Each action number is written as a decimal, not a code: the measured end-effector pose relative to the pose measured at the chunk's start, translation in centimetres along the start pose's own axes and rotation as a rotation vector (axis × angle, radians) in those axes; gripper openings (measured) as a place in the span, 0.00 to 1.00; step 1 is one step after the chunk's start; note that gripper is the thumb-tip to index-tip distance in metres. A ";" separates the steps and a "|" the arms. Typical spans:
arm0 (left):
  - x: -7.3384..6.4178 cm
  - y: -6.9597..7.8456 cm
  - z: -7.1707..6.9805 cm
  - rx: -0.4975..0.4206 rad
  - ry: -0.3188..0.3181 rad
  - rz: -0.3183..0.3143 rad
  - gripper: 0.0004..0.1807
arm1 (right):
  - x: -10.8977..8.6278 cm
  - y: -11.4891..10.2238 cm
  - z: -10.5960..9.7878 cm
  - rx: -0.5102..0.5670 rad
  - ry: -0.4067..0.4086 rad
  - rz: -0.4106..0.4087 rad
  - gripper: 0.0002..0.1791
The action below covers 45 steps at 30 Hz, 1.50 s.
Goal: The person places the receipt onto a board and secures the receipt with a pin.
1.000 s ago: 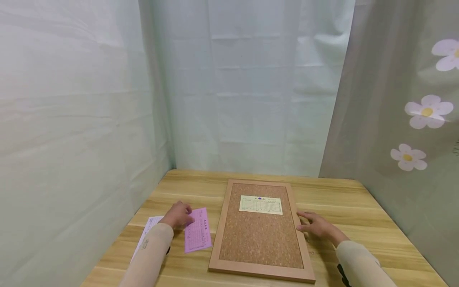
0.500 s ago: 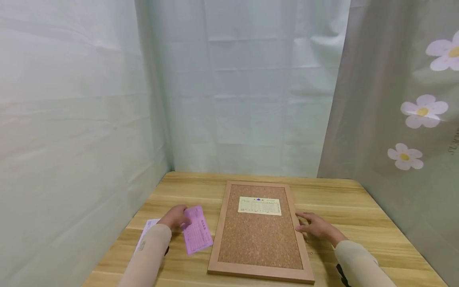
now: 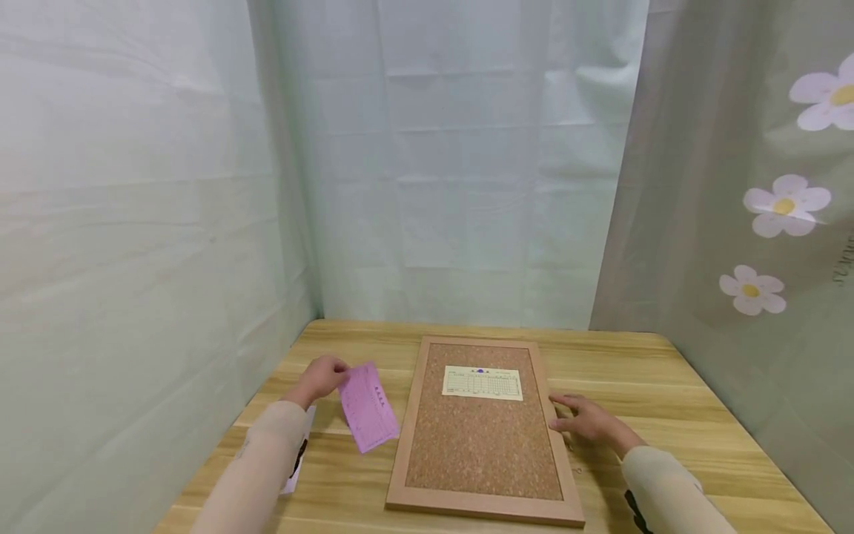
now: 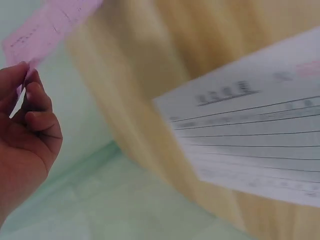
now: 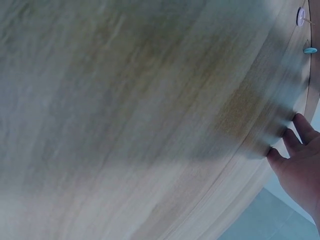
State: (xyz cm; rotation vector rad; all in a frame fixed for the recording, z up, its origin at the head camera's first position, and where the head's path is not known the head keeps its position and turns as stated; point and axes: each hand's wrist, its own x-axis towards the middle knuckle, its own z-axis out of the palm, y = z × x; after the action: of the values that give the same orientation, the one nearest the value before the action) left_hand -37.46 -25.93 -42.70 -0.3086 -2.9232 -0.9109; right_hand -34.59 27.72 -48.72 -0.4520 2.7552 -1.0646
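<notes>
Between its thumb and fingers my left hand (image 3: 323, 377) pinches a pink printed slip (image 3: 368, 408) by its upper left corner. In the left wrist view the slip (image 4: 50, 30) hangs from the fingertips, above the table. A framed cork board (image 3: 483, 452) lies to the right of it, and the slip's lower right corner comes right up to the frame in the head view. My right hand (image 3: 590, 423) rests at the board's right edge, fingers loosely extended. A pale yellow form (image 3: 482, 386) lies on the cork with a blue pushpin (image 3: 480, 371) at its top.
A white lined form (image 4: 245, 120) lies on the wooden table (image 3: 620, 363), partly hidden by my left forearm in the head view. Two thumbtacks, a purple one (image 5: 300, 17) and a teal one (image 5: 310, 50), lie beside the board near my right hand. Curtains enclose the table.
My left hand has gripped the pink slip and lifted it off the table, moving slightly away from me. The slip has tilted. My right hand stays at the board's edge.
</notes>
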 end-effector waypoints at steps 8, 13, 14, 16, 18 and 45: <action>0.6 2.3 -1.2 -0.201 0.100 -0.067 0.10 | 0.1 -0.3 0.2 0.033 0.008 0.034 0.39; 0.6 3.6 -1.0 -0.311 0.172 -0.079 0.09 | 0.1 -0.3 0.5 0.022 0.021 0.054 0.39; 0.7 3.7 -1.0 -0.326 0.192 -0.074 0.09 | 0.2 -0.2 0.6 0.023 0.018 0.050 0.39; 0.8 4.1 -1.3 -0.361 0.227 -0.074 0.10 | 0.4 0.3 0.6 0.033 0.019 0.043 0.41; 1.0 4.7 -1.3 -0.417 0.259 -0.092 0.10 | 0.7 0.9 0.6 0.050 0.027 0.037 0.43; -1.3 10.9 12.2 -1.019 0.073 -0.389 0.14 | 0.3 -0.5 -0.2 -0.009 -0.004 -0.018 0.41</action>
State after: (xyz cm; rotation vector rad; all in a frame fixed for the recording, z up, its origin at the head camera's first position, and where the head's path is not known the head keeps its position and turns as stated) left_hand -33.89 -10.44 -46.84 0.2735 -2.2137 -2.3324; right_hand -34.86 27.37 -48.18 -0.4805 2.7589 -1.0545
